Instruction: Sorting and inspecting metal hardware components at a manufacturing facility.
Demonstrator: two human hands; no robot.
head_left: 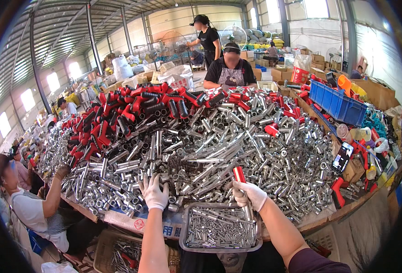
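My right hand (pixel 253 196), in a white glove, is closed around a slim tool with a red sleeve (pixel 239 174) at its upper end. A silver shaft shows below the fist, tilted over a clear plastic tray (pixel 222 250) of small metal pins and rods. My left hand (pixel 155 192), also gloved, lies with fingers apart against the near edge of a big heap of shiny metal parts (pixel 210 157). Short silver sleeves lie beside its fingers, and dark springs (pixel 182 166) lie just beyond. Nothing shows in its grasp.
Red-and-black handles (pixel 164 100) are piled at the back. A blue crate (pixel 337 102) and a phone (pixel 342 158) stand at the right. A co-worker (pixel 41 200) reaches into the heap at the left; another person (pixel 230 73) sits opposite. Below the table edge is a bin (pixel 101 250).
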